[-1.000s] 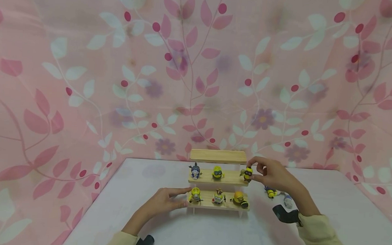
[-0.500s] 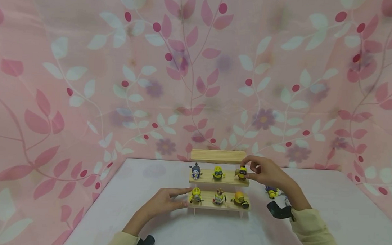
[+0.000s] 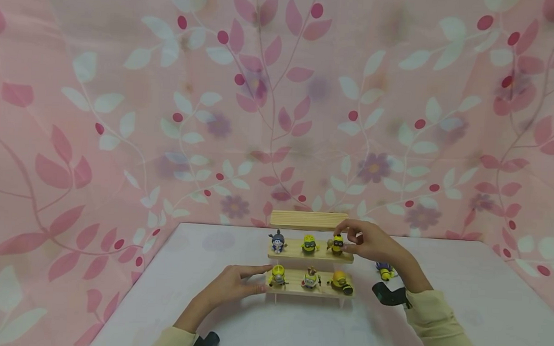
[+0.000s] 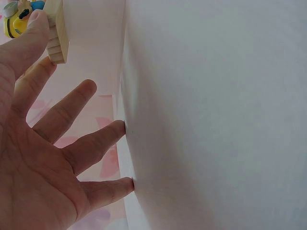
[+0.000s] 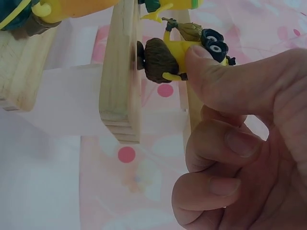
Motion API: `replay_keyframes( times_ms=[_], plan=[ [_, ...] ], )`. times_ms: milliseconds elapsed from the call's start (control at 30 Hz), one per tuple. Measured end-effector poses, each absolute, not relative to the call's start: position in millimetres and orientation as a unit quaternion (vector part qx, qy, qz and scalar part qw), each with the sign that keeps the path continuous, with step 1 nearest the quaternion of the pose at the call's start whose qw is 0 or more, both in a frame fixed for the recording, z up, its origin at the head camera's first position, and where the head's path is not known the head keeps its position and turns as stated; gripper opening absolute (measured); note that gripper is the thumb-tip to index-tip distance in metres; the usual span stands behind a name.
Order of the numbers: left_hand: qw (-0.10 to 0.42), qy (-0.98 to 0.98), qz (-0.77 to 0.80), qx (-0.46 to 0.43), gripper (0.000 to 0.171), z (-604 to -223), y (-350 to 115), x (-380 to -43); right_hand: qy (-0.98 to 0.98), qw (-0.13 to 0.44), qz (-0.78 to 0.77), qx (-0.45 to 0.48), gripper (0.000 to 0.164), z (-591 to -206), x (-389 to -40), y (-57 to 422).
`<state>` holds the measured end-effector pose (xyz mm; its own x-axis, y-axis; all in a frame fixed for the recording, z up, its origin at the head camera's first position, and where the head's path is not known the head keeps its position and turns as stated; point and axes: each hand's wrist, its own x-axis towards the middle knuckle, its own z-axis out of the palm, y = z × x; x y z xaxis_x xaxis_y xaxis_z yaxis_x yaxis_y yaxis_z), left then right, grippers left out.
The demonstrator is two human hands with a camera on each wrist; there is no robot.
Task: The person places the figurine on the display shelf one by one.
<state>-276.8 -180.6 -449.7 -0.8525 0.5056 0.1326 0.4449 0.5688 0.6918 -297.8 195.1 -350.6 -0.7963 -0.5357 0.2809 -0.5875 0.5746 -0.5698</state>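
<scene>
My right hand (image 3: 371, 241) pinches a yellow minion figurine (image 3: 337, 244) with dark goggles and a brown skirt between thumb and bent fingers. In the right wrist view that figurine (image 5: 160, 60) is at the right end of the upper shelf (image 5: 120, 76), its base at or close to the wood. Straight and spread, the fingers of my left hand (image 3: 233, 282) reach the left end of the lower shelf (image 3: 300, 290). There the left wrist view has the thumb and index fingertip touching the board end (image 4: 56, 40), while two other fingertips touch the white tabletop.
A minion (image 3: 308, 244) and a dark-haired figurine (image 3: 277, 242) stand on the upper shelf. The lower shelf bears a goggled minion (image 3: 278, 276), a crowned one (image 3: 310, 279) and an orange-topped one (image 3: 341, 282). Behind is a top board (image 3: 309, 220). Another figurine (image 3: 385, 271) lies on the table.
My right hand has moved left along the upper shelf with the minion figurine, bringing it inward from the shelf's right end. The left hand stays at the lower shelf's left end.
</scene>
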Motion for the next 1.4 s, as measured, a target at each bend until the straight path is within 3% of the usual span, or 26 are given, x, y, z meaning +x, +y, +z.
replay_keyframes(
  times_ms=[833,1400],
  plan=[
    [0.029,0.882,0.373,0.285,0.051,-449.0,-181.2,-277.5,-0.877,0.024,0.361,0.317,0.029,-354.5,-294.3,202.1],
    [0.029,0.88,0.376,0.288,0.051,-451.0,-181.9,-278.7,-0.893,0.053,0.352,0.277,0.029,-358.8,-282.0,240.6]
  ],
)
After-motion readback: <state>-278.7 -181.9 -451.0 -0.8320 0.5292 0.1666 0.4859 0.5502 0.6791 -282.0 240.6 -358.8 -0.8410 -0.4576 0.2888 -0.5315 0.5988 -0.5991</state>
